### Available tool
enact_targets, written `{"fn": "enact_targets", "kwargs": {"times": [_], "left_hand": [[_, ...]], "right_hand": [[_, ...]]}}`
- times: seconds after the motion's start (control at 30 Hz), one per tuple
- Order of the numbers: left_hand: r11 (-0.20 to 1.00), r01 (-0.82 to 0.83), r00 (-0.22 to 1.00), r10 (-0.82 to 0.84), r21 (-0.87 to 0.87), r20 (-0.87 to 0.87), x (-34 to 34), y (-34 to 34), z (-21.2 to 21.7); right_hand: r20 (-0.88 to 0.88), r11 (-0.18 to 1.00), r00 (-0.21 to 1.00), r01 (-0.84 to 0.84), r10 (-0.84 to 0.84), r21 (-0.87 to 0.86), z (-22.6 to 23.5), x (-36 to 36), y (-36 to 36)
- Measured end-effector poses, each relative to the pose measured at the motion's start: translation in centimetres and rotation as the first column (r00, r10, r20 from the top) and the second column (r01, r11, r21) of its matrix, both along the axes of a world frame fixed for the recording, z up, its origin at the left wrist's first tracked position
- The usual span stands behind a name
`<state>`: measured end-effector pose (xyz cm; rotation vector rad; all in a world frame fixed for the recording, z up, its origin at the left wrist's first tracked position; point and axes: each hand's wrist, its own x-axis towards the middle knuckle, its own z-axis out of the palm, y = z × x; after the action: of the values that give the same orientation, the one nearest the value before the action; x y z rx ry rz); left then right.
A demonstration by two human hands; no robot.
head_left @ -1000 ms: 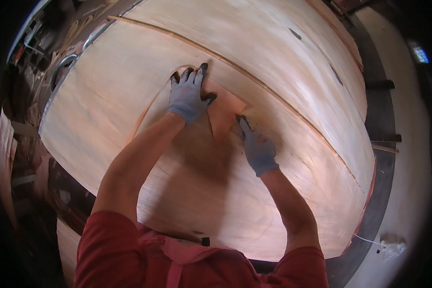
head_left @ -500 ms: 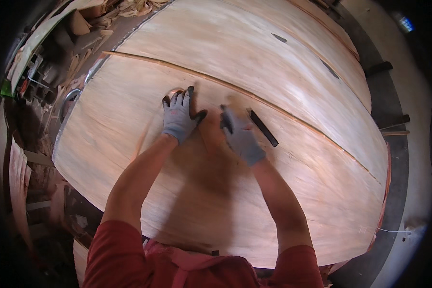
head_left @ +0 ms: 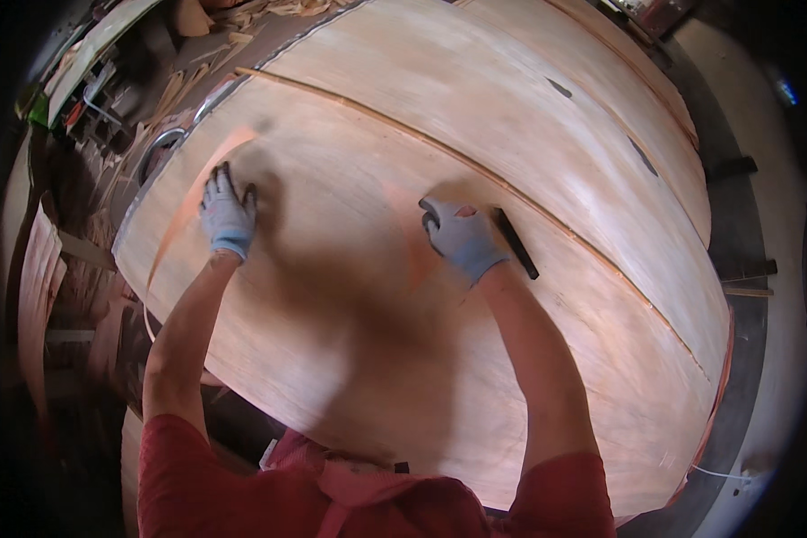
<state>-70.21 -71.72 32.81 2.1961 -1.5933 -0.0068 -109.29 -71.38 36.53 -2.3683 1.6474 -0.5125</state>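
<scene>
A large pale wood veneer sheet (head_left: 332,377) spreads in front of me under both hands. My left hand (head_left: 228,215), in a grey glove with dark fingertips, lies on its left part with fingers stretched out. Beside those fingers runs a curved, orange-brown strip of veneer (head_left: 184,211). My right hand (head_left: 462,236), gloved alike, rests on the sheet right of the middle with its fingers curled; what they hold, if anything, is hidden. Just right of it lies a straight black bar (head_left: 516,243), and I cannot tell whether it joins something in the hand.
A long thin wooden stick (head_left: 457,154) crosses the sheet diagonally beyond my hands. Farther off, the veneer has dark slits (head_left: 643,156). Veneer scraps (head_left: 188,85) litter the floor at the far left. A metal ring (head_left: 160,148) shows by the left edge.
My left hand has moved left across the sheet, away from the right hand. The right hand has shifted slightly, with the black bar still beside it. The whole view has shifted a little.
</scene>
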Motion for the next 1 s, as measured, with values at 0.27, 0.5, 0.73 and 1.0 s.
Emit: {"fn": "enact_targets", "kwargs": {"times": [0.27, 0.5, 0.73, 1.0], "left_hand": [[0.517, 0.848, 0.53, -0.813, -0.121, 0.241, -21.0, 6.3, 0.3], [0.439, 0.897, 0.43, -0.852, -0.04, 0.297, -19.3, 7.6, 1.5], [0.735, 0.658, 0.723, -0.556, -0.164, 0.409, -3.0, 16.7, 6.2], [0.701, -0.299, 0.951, 0.158, 0.648, 0.267, 14.9, 37.5, 0.9]], "right_hand": [[-0.051, 0.998, 0.997, -0.058, 0.056, -0.028, -0.3, -0.6, -0.6], [-0.342, 0.983, 0.938, -0.001, 0.065, 0.182, 1.4, 1.0, -2.6], [-0.284, 0.998, 0.957, -0.063, 0.062, 0.005, -1.2, 1.8, -2.8], [-0.428, 0.913, 0.884, -0.318, 0.189, -0.255, -4.2, 0.3, -2.3]]}}
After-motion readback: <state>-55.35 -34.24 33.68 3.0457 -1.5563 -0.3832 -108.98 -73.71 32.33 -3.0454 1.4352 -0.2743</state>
